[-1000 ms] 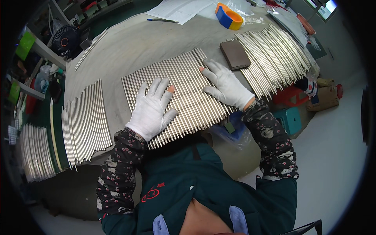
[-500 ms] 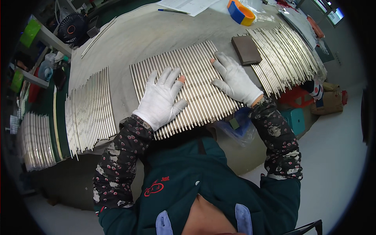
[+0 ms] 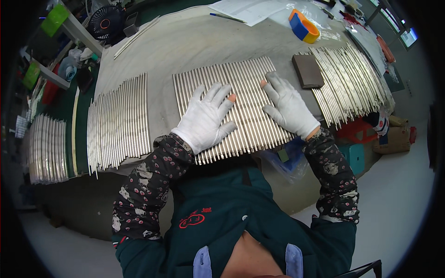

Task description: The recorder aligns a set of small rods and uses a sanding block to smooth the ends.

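Observation:
A row of shiny metal rods (image 3: 245, 99) lies side by side on the table in front of me, their near ends at the table's front edge. My left hand (image 3: 204, 120), in a white glove with a bare fingertip showing, rests spread on the left part of this row. On the row's right side lies my right hand (image 3: 289, 106), gloved the same way, fingers apart and stretched out. Neither hand grips a rod. Both palms hide the rods beneath them.
More rods (image 3: 118, 125) lie to the left, with wrapped rods (image 3: 47, 148) beyond. At the right, a dark brown block (image 3: 308, 71) touches another spread of rods (image 3: 350, 83). Further back are a blue and orange tape ring (image 3: 303, 27), papers (image 3: 252, 10) and a pen (image 3: 227, 17).
The whole view has shifted, so the table and rods appear further right. Both hands stay flat on the middle row, with little visible movement against it.

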`<state>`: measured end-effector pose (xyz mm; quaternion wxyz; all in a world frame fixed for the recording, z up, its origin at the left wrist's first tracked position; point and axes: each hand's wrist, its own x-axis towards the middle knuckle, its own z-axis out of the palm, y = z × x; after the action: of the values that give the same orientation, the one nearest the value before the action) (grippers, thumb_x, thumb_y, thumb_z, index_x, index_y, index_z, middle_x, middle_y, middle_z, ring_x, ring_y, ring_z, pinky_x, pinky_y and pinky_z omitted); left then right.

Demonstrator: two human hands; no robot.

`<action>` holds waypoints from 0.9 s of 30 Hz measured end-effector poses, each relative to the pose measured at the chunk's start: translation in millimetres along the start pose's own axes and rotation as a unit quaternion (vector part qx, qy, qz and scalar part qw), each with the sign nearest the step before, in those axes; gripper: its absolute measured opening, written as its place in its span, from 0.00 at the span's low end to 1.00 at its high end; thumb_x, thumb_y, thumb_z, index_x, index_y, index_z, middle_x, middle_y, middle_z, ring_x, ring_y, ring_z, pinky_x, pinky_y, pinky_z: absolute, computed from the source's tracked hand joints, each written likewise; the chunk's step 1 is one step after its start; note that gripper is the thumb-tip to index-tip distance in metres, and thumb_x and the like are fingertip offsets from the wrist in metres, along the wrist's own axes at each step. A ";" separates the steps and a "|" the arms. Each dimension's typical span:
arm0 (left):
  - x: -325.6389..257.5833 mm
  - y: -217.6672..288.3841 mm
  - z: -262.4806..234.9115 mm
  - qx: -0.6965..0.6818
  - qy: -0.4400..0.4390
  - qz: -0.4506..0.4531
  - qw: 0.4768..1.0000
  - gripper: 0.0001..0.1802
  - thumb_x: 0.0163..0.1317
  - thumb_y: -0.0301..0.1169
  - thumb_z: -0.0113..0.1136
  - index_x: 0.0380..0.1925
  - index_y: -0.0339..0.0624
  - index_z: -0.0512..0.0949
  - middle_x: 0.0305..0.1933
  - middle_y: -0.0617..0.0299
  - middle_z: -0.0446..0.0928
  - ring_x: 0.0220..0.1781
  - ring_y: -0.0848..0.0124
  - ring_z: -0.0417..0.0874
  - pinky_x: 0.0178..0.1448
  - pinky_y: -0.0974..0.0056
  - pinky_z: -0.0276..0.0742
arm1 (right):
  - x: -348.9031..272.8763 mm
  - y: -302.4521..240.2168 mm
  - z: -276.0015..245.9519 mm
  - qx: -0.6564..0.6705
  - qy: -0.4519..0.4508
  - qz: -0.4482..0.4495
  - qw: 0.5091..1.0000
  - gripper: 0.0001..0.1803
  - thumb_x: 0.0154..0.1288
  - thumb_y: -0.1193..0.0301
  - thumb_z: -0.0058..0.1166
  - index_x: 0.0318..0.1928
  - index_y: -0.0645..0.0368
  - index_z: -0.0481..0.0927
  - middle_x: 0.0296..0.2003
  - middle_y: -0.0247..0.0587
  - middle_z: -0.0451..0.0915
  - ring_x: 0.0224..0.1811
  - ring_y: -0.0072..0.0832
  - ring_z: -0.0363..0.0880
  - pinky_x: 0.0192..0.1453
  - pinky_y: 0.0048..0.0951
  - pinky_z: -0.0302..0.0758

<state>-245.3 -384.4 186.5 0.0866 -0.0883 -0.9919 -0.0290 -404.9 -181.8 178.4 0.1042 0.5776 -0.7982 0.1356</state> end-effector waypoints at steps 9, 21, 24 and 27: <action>-36.6 -17.6 -7.6 -0.019 0.011 -0.004 1.000 0.34 0.60 0.49 0.50 0.63 0.45 0.59 0.67 0.49 0.57 0.69 0.50 0.56 0.70 0.45 0.46 | 28.7 -62.8 -1.4 0.012 -0.072 -0.046 0.996 0.39 0.56 0.51 0.49 0.59 0.71 0.62 0.59 0.60 0.62 0.66 0.52 0.56 0.68 0.49 0.52; 5.0 -79.1 12.1 -0.001 0.092 -0.239 0.967 0.31 0.54 0.50 0.57 0.54 0.42 0.72 0.56 0.47 0.68 0.60 0.51 0.67 0.63 0.50 0.61 | 97.7 -27.7 18.9 -0.040 -0.117 0.102 0.987 0.46 0.49 0.34 0.48 0.62 0.51 0.66 0.60 0.56 0.63 0.67 0.48 0.57 0.65 0.62 0.52; 10.2 -76.6 7.4 0.003 0.084 -0.243 0.966 0.30 0.53 0.52 0.58 0.53 0.47 0.73 0.53 0.50 0.69 0.56 0.55 0.68 0.60 0.52 0.63 | 104.4 -31.8 22.7 -0.050 -0.099 0.127 0.986 0.44 0.46 0.35 0.52 0.61 0.46 0.70 0.60 0.50 0.65 0.65 0.43 0.60 0.62 0.64 0.54; 10.2 -73.9 9.4 0.016 0.066 -0.253 0.965 0.31 0.52 0.54 0.57 0.54 0.51 0.74 0.53 0.53 0.69 0.56 0.57 0.68 0.59 0.50 0.62 | 103.9 -35.9 21.8 -0.037 -0.066 0.128 0.989 0.41 0.44 0.35 0.54 0.56 0.45 0.75 0.58 0.46 0.67 0.62 0.40 0.63 0.60 0.65 0.55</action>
<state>-270.0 -454.6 176.0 0.1431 0.1691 -0.9743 -0.0399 -403.3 -292.6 194.9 0.0541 0.4738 -0.8754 0.0793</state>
